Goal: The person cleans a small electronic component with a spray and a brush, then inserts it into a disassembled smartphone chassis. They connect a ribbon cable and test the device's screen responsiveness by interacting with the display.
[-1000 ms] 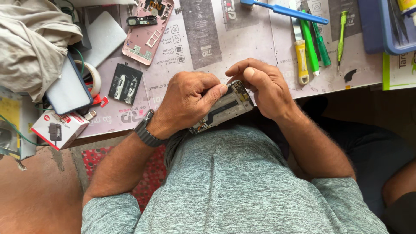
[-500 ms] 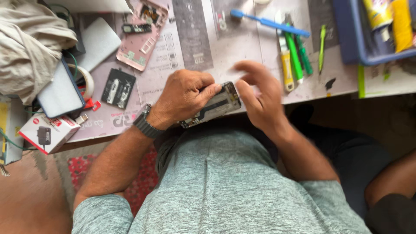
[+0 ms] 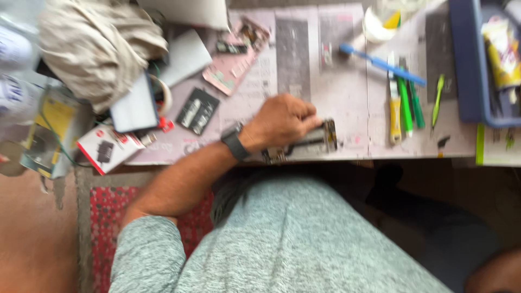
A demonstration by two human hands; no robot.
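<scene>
My left hand (image 3: 282, 122) is closed on an opened phone (image 3: 320, 140) with its insides showing. The phone lies at the near edge of the paper-covered table (image 3: 347, 108), with my fingers on its left part. A dark watch (image 3: 234, 142) sits on that wrist. My right hand is out of sight. The picture is blurred, so small parts of the phone cannot be made out.
A blue toothbrush (image 3: 380, 62), green and yellow hand tools (image 3: 404, 103) and a blue tray (image 3: 472, 70) lie to the right. A pink phone back (image 3: 230, 70), a black part (image 3: 196, 110), a crumpled cloth (image 3: 97, 49) and a red-white box (image 3: 106, 146) lie to the left.
My right hand let go of the phone and left the view. My left hand brought the phone from above my lap down to the table edge.
</scene>
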